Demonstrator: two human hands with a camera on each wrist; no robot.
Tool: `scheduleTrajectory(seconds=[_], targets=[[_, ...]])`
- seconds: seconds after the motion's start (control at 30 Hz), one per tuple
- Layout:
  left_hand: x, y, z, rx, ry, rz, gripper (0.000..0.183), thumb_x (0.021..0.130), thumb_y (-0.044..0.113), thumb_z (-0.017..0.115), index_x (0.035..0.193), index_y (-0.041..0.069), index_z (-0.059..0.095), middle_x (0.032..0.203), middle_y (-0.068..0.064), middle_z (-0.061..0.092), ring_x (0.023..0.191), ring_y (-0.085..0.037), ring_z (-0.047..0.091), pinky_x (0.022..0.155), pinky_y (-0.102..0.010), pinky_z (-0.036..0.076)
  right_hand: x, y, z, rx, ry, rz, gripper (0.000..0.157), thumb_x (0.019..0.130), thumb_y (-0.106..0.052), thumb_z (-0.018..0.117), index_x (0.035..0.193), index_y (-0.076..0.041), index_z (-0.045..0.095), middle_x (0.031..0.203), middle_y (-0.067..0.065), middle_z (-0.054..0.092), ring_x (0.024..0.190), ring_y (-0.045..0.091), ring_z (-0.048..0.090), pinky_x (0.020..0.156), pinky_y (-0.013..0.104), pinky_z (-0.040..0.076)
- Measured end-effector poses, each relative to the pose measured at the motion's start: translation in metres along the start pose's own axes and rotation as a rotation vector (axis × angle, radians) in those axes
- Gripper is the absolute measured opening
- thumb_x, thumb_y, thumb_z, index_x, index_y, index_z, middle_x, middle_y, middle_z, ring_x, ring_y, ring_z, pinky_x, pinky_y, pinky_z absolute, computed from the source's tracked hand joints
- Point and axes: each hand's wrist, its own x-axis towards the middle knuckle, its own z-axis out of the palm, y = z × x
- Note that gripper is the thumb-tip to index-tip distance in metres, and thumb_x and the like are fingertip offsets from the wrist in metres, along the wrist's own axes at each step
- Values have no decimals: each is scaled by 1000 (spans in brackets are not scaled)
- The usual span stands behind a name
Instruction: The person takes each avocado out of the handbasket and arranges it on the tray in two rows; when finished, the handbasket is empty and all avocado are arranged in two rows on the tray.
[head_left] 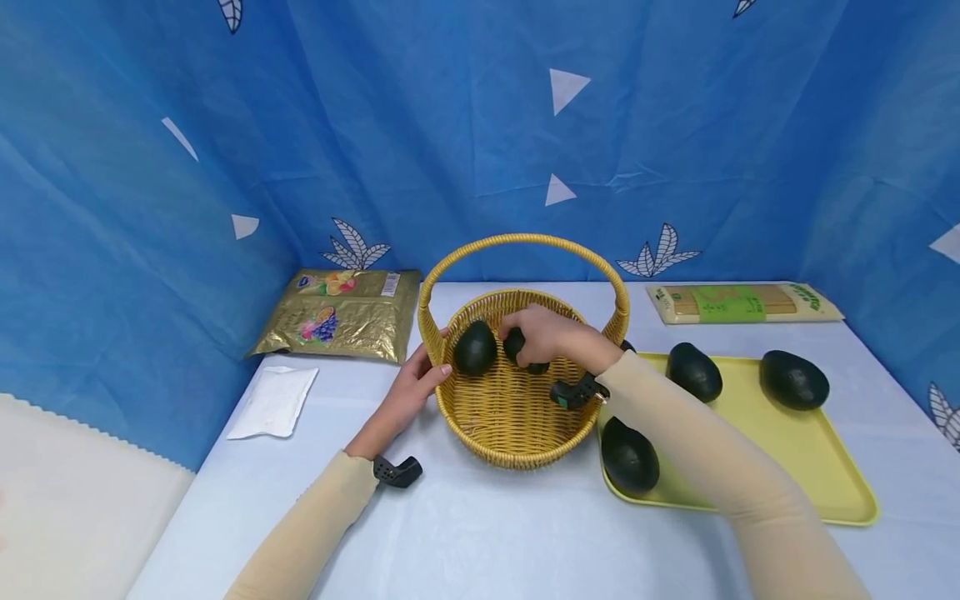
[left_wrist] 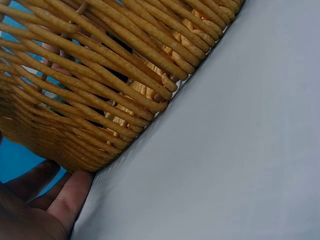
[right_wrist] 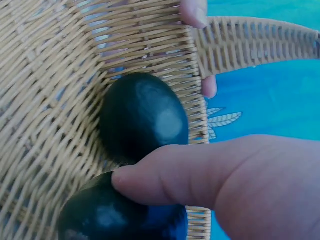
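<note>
A woven wicker basket (head_left: 517,450) with a tall arched handle stands on the table. My left hand (head_left: 412,385) holds its left side, thumb at the rim and fingers along the outside wall, as the left wrist view (left_wrist: 65,200) also shows. Inside the basket, my right hand (head_left: 547,333) grips a dark green avocado (head_left: 513,343); in the right wrist view the thumb (right_wrist: 165,172) presses on this avocado (right_wrist: 110,215). Another avocado (head_left: 476,348) lies just left of it in the basket, against the wall. The far fingers of the right hand are hidden.
Right of the basket, a yellow tray (head_left: 780,467) carries several avocados (head_left: 693,372), partly under my right forearm. Behind it lies a noodle pack (head_left: 742,303). At left are a gold foil bag (head_left: 352,312) and a white packet (head_left: 273,402). Blue cloth (head_left: 480,125) hangs behind.
</note>
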Motion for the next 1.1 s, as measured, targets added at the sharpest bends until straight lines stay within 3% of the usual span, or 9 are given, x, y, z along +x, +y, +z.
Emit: scheduleTrajectory(seconds=[0.17, 0.33, 0.6, 0.8, 1.1], targets=[[0, 1, 1, 8, 6, 3, 63, 104, 19, 55, 162, 22, 30, 158, -20, 43, 137, -35, 49, 96, -31, 53, -2, 2, 3, -7, -15, -1, 48, 92, -7, 67, 139, -15, 60, 142, 19, 51, 98, 26, 47, 66, 34, 38], [1, 0, 1, 6, 3, -5, 63, 104, 19, 55, 162, 22, 29, 158, -21, 42, 139, -37, 48, 99, -36, 53, -4, 2, 2, -5, -59, -7, 49, 94, -8, 63, 142, -15, 59, 144, 15, 56, 87, 22, 50, 65, 32, 37], [1, -1, 1, 1, 10, 11, 63, 103, 18, 55, 161, 19, 31, 157, -22, 44, 136, -38, 50, 96, -32, 53, -10, 1, 0, -9, -46, -19, 48, 93, -8, 65, 141, -13, 60, 139, 16, 58, 97, 25, 51, 67, 32, 40], [2, -4, 1, 4, 15, 3, 63, 103, 18, 55, 161, 21, 31, 157, -20, 44, 136, -35, 50, 96, -31, 53, -26, -2, -6, 17, -20, -64, 50, 92, -8, 65, 142, -12, 59, 130, 18, 60, 93, 25, 54, 66, 32, 43], [2, -4, 0, 12, 12, 7, 63, 104, 20, 55, 162, 25, 31, 158, -18, 44, 136, -34, 50, 95, -34, 54, -63, 0, -6, 9, 75, -188, 47, 92, -12, 68, 139, -14, 62, 130, 17, 59, 106, 30, 53, 78, 37, 49]])
